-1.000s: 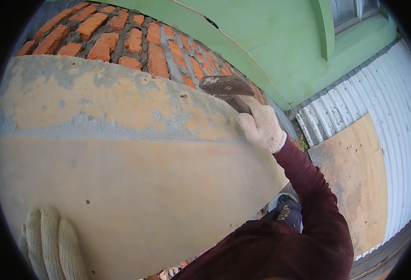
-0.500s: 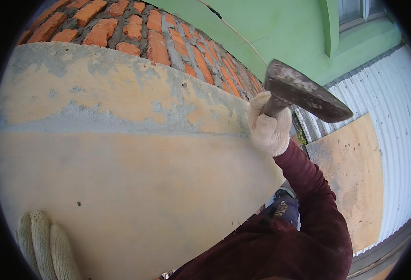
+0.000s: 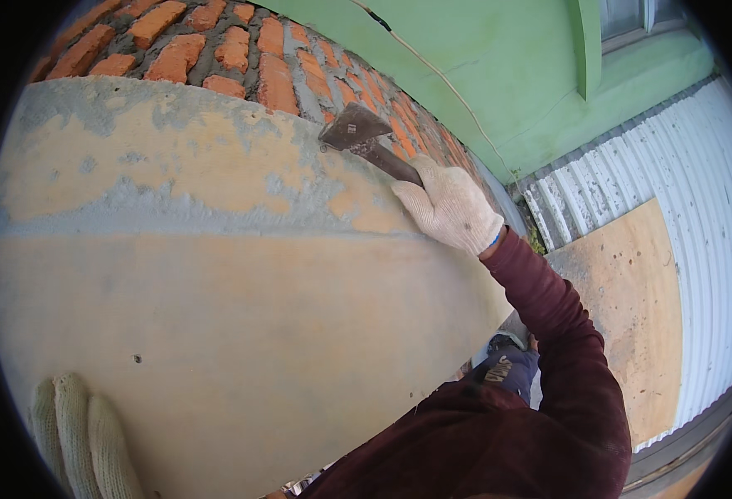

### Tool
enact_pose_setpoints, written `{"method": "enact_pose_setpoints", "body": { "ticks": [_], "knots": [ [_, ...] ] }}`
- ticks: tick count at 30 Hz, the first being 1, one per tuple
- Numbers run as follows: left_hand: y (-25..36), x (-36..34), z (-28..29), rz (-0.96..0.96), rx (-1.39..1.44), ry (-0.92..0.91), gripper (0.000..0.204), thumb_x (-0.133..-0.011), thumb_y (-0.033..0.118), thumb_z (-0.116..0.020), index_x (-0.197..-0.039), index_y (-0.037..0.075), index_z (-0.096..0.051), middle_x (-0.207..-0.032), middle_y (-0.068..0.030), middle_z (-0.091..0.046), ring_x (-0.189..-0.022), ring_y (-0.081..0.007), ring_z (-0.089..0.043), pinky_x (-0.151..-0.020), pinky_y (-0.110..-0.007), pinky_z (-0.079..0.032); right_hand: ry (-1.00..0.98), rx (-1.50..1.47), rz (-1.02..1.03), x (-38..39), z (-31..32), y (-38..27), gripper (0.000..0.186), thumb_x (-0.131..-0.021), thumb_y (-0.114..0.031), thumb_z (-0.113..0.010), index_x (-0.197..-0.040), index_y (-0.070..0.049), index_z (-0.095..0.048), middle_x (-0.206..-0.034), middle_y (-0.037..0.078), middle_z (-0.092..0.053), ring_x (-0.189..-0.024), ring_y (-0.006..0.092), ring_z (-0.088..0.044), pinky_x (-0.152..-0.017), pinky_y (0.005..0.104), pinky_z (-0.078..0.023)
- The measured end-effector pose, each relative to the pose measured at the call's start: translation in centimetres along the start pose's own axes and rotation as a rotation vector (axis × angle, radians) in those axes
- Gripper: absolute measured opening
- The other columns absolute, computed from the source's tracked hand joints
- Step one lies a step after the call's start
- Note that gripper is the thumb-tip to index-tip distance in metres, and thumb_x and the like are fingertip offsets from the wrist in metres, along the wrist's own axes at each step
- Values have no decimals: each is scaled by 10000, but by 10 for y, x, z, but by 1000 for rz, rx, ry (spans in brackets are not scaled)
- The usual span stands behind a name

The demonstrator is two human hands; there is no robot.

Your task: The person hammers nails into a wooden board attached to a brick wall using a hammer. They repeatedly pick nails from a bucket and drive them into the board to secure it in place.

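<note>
My right hand (image 3: 453,204), in a white knit glove, is closed round the handle of a hammer (image 3: 357,127). The hammer's dark, worn metal head lies over the upper part of a tan panel (image 3: 241,308), close to the brickwork. It hides the spot beneath it, and I cannot tell whether it touches the panel. Grey mortar smears cover the panel's upper band, and a small dark mark (image 3: 137,358) shows lower down. At the lower left, my gloved left hand (image 3: 83,437) rests on the panel with its fingers stretched out side by side; its thumb is out of sight.
Rough orange brickwork (image 3: 174,58) with grey mortar runs along the panel's upper edge. Behind stands a green wall (image 3: 499,75) with a cable (image 3: 441,73) hanging on it. To the right, corrugated sheeting (image 3: 715,208) lies under a stained board (image 3: 628,316).
My right hand has swung the hammer left and down, from raised near the green wall to the panel's upper part. The left hand has stayed in place.
</note>
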State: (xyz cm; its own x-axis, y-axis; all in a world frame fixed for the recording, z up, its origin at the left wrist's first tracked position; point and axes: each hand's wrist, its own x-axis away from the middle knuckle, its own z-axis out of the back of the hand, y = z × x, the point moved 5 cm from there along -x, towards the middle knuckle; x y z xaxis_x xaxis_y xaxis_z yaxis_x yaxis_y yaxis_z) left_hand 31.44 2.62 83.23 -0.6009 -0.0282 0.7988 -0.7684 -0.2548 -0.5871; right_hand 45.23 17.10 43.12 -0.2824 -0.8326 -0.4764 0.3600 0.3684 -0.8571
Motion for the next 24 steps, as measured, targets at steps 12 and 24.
{"method": "enact_pose_setpoints", "body": {
  "ticks": [12,24],
  "knots": [
    [2,-53,24,467,226,-294,828,-962,779,-417,-1230,56,-717,-1142,-74,-774,-1010,-221,-754,-771,-295,-622,-142,-23,-98,2,12,-5,494,-1039,-456,-535,-1113,29,-597,-745,268,-630,-727,461,-659,-642,490,-517],
    [25,-24,26,471,176,89,898,-899,886,-354,-1197,118,-712,-1120,-63,-745,-1212,-304,-643,-1210,-493,-325,117,-379,-493,65,53,50,272,-899,-230,-644,-1014,8,-579,-719,61,-591,-499,139,-542,-464,316,-450]
  ]
}}
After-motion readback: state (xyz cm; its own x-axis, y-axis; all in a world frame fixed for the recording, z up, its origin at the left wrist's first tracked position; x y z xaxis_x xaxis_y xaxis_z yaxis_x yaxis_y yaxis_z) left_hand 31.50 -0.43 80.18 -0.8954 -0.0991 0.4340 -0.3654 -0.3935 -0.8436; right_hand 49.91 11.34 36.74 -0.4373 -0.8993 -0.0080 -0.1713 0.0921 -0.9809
